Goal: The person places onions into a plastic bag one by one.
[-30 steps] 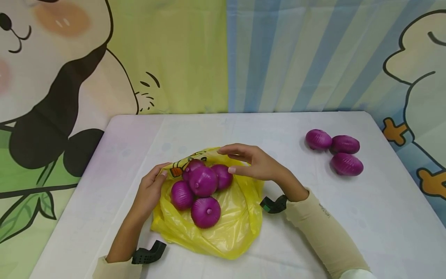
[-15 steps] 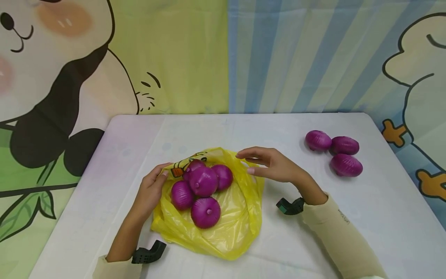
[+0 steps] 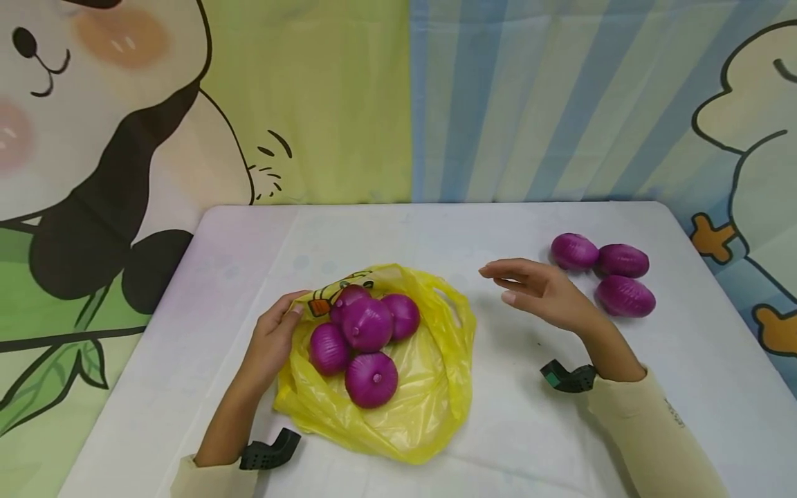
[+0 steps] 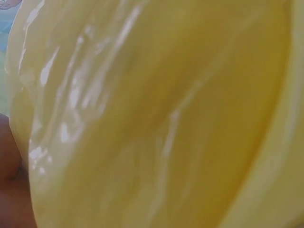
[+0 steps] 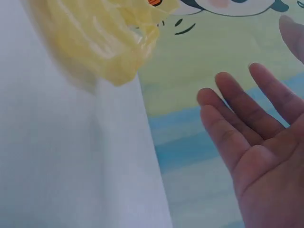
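Note:
A yellow plastic bag (image 3: 429, 387) lies spread with its mouth open, several purple onions (image 3: 367, 325) piled inside it. At the bag's left rim my left hand (image 3: 272, 339) pinches the plastic, thumb on the inner side and fingers behind. The left wrist view is filled by the bag's wrinkled yellow side (image 4: 152, 114), with a bit of finger at its edge. Between the bag and three loose onions my right hand (image 3: 548, 294) hovers over the table, holding nothing. In the right wrist view its fingers (image 5: 228, 133) are spread and slightly bent.
Three purple onions (image 3: 625, 296) sit grouped at the table's back right. The white-covered table (image 3: 349, 235) ends at a cartoon-printed cloth backdrop (image 3: 324, 104). Black cameras are strapped on both wrists, such as the right wrist camera (image 3: 568, 377).
My right hand has moved away from the onions in the bag, rightward past the bag's rim toward the loose onions. My left hand keeps its hold on the bag's left edge.

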`<state>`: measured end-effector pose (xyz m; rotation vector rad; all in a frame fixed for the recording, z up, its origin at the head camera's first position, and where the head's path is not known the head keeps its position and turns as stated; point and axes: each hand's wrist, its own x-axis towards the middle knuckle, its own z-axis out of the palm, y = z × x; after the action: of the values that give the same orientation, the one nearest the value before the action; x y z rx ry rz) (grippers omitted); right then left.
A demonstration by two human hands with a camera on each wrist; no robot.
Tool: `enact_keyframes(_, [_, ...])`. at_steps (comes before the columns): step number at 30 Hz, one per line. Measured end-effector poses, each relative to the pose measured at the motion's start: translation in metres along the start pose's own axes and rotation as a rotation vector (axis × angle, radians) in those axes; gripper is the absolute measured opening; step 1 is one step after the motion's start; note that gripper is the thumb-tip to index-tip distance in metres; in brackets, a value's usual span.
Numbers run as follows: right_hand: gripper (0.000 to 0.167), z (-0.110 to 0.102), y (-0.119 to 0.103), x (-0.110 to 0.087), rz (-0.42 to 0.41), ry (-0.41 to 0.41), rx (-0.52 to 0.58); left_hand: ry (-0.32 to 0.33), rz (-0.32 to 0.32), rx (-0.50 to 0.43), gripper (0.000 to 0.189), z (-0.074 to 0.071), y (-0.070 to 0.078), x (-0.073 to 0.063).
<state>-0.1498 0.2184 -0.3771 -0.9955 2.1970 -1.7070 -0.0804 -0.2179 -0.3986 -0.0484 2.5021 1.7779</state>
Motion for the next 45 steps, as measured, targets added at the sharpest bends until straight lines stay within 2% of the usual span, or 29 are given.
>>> enact_keyframes(8, [0.037, -0.022, 0.002, -0.028, -0.015, 0.205, -0.046, 0.006, 0.006, 0.001, 0.039, -0.002, 0.001, 0.000])
enact_keyframes(13, [0.040, -0.035, 0.000, -0.041, -0.002, 0.259, -0.053, -0.005, 0.011, 0.000, 0.040, -0.003, 0.001, 0.000])
enact_keyframes(20, [0.041, -0.050, -0.005, -0.057, 0.038, 0.345, -0.184, 0.005, 0.015, -0.013, 0.040, -0.002, 0.000, 0.001])
enact_keyframes(23, [0.041, -0.057, -0.005, -0.068, 0.089, 0.377, -0.245, 0.013, 0.010, -0.017, 0.039, -0.001, 0.000, 0.001])
enact_keyframes(25, [0.040, -0.063, -0.005, -0.076, 0.147, 0.408, -0.300, 0.009, 0.008, -0.008, 0.040, 0.000, -0.001, 0.001])
enact_keyframes(28, [0.040, -0.073, -0.003, -0.088, 0.232, 0.457, -0.326, 0.005, 0.006, 0.011, 0.040, 0.000, -0.001, 0.001])
enact_keyframes(38, [0.045, -0.107, 0.013, -0.119, 0.453, 0.734, -0.380, 0.007, 0.017, 0.013, 0.040, 0.001, -0.002, 0.001])
enact_keyframes(41, [0.051, -0.114, 0.022, -0.126, 0.543, 0.757, -0.400, 0.009, 0.015, 0.013, 0.040, 0.000, -0.002, 0.000])
enact_keyframes(45, [0.058, -0.118, 0.034, -0.134, 0.635, 0.719, -0.408, 0.010, 0.016, 0.002, 0.040, 0.001, -0.001, 0.000])
